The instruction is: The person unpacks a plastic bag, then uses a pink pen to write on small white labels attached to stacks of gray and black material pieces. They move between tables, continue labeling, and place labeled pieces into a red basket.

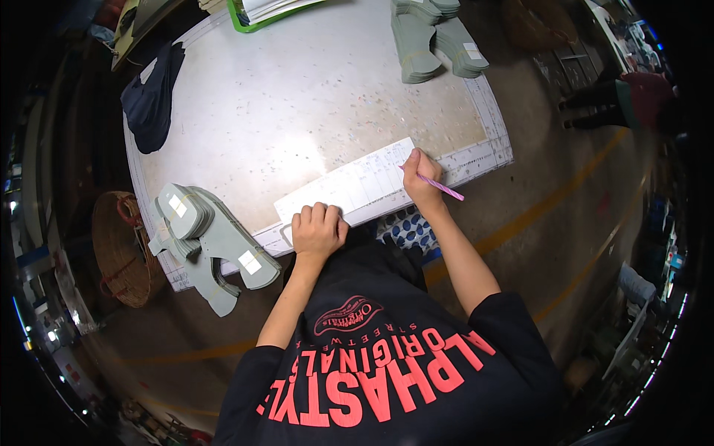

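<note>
A long white paper strip with a printed grid lies along the near edge of a pale worktable. My left hand presses down on the strip's near left part, fingers curled. My right hand holds a pink pen, its tip at the strip's right end.
A stack of grey-green sole-shaped cut pieces hangs over the table's near left corner; more stacks sit at the far right. A dark cloth drapes the left edge, a green tray stands at the back, and a wicker basket is on the floor at left.
</note>
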A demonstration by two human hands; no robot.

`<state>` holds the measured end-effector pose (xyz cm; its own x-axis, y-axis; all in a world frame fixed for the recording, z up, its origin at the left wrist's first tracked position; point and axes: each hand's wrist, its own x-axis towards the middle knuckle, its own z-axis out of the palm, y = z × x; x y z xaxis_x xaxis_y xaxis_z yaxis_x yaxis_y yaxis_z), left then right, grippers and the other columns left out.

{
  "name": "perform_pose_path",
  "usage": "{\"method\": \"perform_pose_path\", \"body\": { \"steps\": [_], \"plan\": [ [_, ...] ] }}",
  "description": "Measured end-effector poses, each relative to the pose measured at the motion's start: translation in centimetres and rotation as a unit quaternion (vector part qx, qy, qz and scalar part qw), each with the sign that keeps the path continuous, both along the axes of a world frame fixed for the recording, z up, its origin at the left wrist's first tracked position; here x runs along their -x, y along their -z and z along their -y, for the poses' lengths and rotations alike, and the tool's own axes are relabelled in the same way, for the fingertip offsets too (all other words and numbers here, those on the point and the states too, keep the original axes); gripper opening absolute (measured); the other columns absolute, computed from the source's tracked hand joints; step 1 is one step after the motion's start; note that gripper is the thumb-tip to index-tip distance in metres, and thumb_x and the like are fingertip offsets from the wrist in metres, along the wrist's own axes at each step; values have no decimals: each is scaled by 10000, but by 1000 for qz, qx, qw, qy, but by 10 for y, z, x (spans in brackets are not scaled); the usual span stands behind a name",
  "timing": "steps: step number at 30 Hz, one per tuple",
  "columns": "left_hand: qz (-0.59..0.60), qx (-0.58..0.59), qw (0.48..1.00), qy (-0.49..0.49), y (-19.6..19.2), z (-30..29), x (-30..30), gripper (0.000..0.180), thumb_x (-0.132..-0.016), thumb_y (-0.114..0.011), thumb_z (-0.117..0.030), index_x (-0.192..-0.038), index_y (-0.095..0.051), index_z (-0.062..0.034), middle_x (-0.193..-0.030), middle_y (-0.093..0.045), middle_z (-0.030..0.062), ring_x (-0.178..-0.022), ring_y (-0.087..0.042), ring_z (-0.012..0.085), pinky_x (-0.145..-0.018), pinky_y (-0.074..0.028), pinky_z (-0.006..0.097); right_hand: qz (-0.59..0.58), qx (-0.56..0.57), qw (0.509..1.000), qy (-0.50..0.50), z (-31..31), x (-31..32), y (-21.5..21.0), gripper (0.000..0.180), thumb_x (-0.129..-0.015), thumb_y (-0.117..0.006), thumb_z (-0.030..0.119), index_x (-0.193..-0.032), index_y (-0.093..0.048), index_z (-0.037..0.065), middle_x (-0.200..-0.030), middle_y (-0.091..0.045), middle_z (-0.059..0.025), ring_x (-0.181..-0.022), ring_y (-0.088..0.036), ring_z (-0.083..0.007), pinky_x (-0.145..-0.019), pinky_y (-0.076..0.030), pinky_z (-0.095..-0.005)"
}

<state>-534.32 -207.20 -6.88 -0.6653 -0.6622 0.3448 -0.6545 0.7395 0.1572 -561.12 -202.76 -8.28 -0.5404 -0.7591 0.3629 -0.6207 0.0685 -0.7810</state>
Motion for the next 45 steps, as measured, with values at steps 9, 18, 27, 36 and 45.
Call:
{"method": "perform_pose_path", "body": {
  "steps": [9, 18, 27, 36, 45],
  "plan": [
    [-9, 15, 1000, 4, 2, 5, 3, 143, -769, -741, -249, -836, -649, -162, -825, -555, 44, -752, -552, 259, -688, -401, 417, -8, -5, 1000, -9, 4, 2, 2, 318, -1127, -540, 122, -842, -604, -3, -723, -705, -212, -676, -720, -439, -598, -554, -491],
    [-6, 5, 1000, 2, 2, 5, 3, 116, -772, -733, -229, -838, -666, -160, -824, -572, 51, -758, -567, 267, -696, -411, 420, -1, 15, 1000, -5, 6, 2, 6, 352, -1147, -514, 136, -829, -578, -3, -711, -667, -221, -651, -682, -451, -581, -514, -497],
    [-6, 13, 1000, 3, 4, 5, 3, 129, -767, -734, -240, -833, -654, -162, -822, -564, 49, -752, -559, 263, -690, -405, 419, -15, -23, 1000, 1, 5, 3, 11, 304, -1106, -572, 126, -830, -607, 4, -725, -692, -224, -688, -710, -448, -611, -555, -509],
    [-1, 18, 1000, 0, 5, 5, 3, 142, -772, -735, -258, -835, -648, -164, -830, -561, 48, -759, -558, 262, -694, -404, 421, 6, -12, 1000, 15, 6, 0, 12, 294, -1095, -579, 126, -827, -605, 9, -704, -635, -248, -674, -662, -473, -609, -520, -525],
    [19, 19, 1000, 1, 6, 5, 3, 143, -777, -729, -272, -817, -634, -173, -824, -554, 52, -760, -560, 267, -688, -406, 429, -35, -43, 998, 12, 6, 2, 13, 304, -1109, -552, 120, -836, -607, -1, -726, -701, -216, -690, -716, -428, -625, -560, -490]
  ]
}}
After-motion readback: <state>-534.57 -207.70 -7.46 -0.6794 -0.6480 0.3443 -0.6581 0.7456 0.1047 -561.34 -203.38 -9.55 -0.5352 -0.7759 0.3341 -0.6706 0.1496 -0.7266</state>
